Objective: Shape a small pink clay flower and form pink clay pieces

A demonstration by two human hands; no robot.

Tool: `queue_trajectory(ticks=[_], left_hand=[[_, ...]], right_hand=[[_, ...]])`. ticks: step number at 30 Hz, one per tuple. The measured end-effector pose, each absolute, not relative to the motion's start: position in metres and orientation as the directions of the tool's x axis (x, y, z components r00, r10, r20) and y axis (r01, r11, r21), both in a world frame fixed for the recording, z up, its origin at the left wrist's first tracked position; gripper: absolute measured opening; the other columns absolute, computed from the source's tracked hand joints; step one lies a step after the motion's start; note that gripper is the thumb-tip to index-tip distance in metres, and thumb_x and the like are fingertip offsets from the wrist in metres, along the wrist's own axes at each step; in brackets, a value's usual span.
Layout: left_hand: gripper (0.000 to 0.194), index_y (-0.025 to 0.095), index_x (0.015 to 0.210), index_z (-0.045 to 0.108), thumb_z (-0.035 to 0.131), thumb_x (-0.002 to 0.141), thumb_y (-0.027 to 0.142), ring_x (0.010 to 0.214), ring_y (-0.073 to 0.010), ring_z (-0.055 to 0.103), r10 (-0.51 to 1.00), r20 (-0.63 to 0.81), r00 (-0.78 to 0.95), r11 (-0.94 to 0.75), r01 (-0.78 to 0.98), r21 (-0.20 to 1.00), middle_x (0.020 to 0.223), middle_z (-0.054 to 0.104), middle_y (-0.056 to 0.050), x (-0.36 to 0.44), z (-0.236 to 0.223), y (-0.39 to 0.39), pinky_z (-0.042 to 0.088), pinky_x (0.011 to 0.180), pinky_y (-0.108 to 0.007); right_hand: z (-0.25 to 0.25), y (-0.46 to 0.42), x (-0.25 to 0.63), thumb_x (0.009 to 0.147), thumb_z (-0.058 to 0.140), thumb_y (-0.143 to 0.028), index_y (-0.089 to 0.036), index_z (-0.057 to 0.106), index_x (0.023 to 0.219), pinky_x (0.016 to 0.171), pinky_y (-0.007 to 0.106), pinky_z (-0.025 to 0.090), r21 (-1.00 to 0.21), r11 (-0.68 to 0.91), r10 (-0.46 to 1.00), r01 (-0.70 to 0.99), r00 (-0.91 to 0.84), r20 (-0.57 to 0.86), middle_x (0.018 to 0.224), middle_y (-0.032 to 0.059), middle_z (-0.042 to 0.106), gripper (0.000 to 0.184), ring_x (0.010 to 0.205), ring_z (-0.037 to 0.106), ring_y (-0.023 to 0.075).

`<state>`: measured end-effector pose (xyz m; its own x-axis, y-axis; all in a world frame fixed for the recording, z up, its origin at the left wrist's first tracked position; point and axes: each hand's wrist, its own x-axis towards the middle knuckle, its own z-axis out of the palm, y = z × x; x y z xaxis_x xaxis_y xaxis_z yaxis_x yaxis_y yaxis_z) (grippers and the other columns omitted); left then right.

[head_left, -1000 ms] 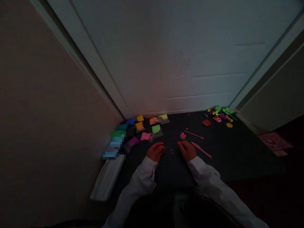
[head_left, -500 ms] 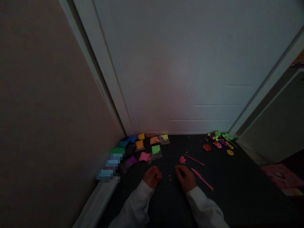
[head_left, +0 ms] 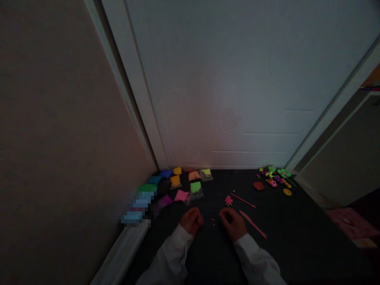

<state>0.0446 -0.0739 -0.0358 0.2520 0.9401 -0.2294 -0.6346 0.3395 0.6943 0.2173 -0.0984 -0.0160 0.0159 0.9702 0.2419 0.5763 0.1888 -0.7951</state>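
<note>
My left hand is curled closed over the dark table; what its fingers hold, if anything, is hidden. Thumb and fingertips meet in a ring on my right hand, and anything in that pinch is too small to make out. Between the hands lie small pink clay bits. Just beyond my right hand is a pink, spiky flower-like clay piece with a pale edge. A thin pink modelling tool lies beside it, and a pink clay knife rests right of my right hand.
Bags of coloured clay, among them a pink bag and a green bag, fill the back left. Back right are a red-brown lump, a yellow disc and clay figures. A white door stands behind the table.
The view has tilted upward, so table and hands sit lower in the picture. My left hand has curled tighter. My right hand keeps its pinch, its fingers now forming a rounder ring.
</note>
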Motion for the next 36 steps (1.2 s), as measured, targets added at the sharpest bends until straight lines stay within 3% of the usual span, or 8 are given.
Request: queue_trajectory(ticks=[6,14,18,23,27,30,32,36], left_hand=[[0.037,0.014,0.053,0.037,0.066,0.053,0.038,0.036,-0.0045,0.035,0.938,-0.224,0.265,0.345,-0.637,0.689,0.036,0.041,0.006,0.046,-0.03,-0.075,0.022,0.041,-0.019],[0.039,0.015,0.055,0.038,0.07,0.047,0.036,0.029,-0.0019,0.025,0.929,-0.238,0.283,0.367,-0.629,0.685,0.029,0.031,0.01,0.046,-0.033,-0.073,0.016,0.037,-0.017],[0.037,0.014,0.054,0.041,0.071,0.045,0.033,0.033,-0.0031,0.032,0.928,-0.264,0.263,0.372,-0.608,0.701,0.033,0.037,0.007,0.045,-0.035,-0.072,0.022,0.039,-0.018],[0.032,0.011,0.056,0.048,0.073,0.044,0.027,0.042,-0.0065,0.045,0.918,-0.334,0.217,0.397,-0.553,0.733,0.043,0.05,0.002,0.041,-0.038,-0.07,0.03,0.044,-0.019],[0.034,0.011,0.05,0.048,0.071,0.045,0.036,0.034,-0.0053,0.039,0.935,-0.309,0.176,0.352,-0.571,0.741,0.035,0.046,0.002,0.038,-0.04,-0.067,0.025,0.039,-0.018],[0.038,0.013,0.046,0.044,0.069,0.045,0.041,0.03,-0.0044,0.033,0.953,-0.26,0.156,0.299,-0.617,0.727,0.029,0.039,0.004,0.036,-0.042,-0.063,0.02,0.037,-0.019],[0.038,0.013,0.045,0.042,0.069,0.046,0.04,0.03,-0.0042,0.031,0.958,-0.251,0.138,0.279,-0.638,0.718,0.029,0.037,0.005,0.035,-0.043,-0.06,0.019,0.036,-0.018],[0.029,0.012,0.053,0.046,0.071,0.047,0.025,0.038,-0.0053,0.041,0.959,-0.269,0.085,0.259,-0.647,0.717,0.04,0.047,0.003,0.032,-0.041,-0.058,0.027,0.042,-0.018]], right_hand=[[-0.016,-0.099,0.219,0.076,0.04,-0.032,-0.018,0.057,0.086,0.066,0.025,0.042,-0.811,0.188,0.965,0.554,0.049,0.257,0.079,0.0044,0.059,0.024,0.073,0.054,0.014],[-0.021,-0.098,0.218,0.071,0.045,-0.038,-0.017,0.055,0.068,0.055,0.024,0.039,-0.805,0.144,0.966,0.576,0.093,0.24,0.062,0.0016,0.055,0.024,0.058,0.05,0.0127],[-0.023,-0.098,0.215,0.071,0.046,-0.039,-0.017,0.055,0.069,0.053,0.023,0.039,-0.803,0.146,0.966,0.577,0.09,0.24,0.061,0.0011,0.055,0.024,0.056,0.051,0.0123],[-0.018,-0.099,0.215,0.078,0.037,-0.033,-0.018,0.057,0.084,0.068,0.023,0.04,-0.811,0.223,0.966,0.541,-0.012,0.258,0.08,0.0036,0.059,0.025,0.076,0.054,0.0133],[-0.02,-0.101,0.213,0.08,0.034,-0.034,-0.017,0.056,0.071,0.06,0.021,0.04,-0.805,0.211,0.973,0.555,-0.043,0.226,0.068,0.0024,0.057,0.029,0.065,0.054,0.0123],[-0.028,-0.101,0.208,0.078,0.038,-0.035,-0.019,0.055,0.066,0.057,0.021,0.039,-0.79,0.284,0.955,0.543,-0.086,0.283,0.065,0.0013,0.055,0.026,0.062,0.053,0.0119],[-0.034,-0.099,0.205,0.076,0.041,-0.036,-0.019,0.055,0.066,0.055,0.021,0.039,-0.795,0.271,0.947,0.542,-0.001,0.322,0.063,0.001,0.055,0.025,0.059,0.053,0.012],[-0.04,-0.098,0.2,0.077,0.039,-0.037,-0.021,0.056,0.076,0.062,0.024,0.042,-0.793,0.312,0.921,0.522,0.04,0.388,0.071,0.0029,0.058,0.024,0.067,0.054,0.0139]])
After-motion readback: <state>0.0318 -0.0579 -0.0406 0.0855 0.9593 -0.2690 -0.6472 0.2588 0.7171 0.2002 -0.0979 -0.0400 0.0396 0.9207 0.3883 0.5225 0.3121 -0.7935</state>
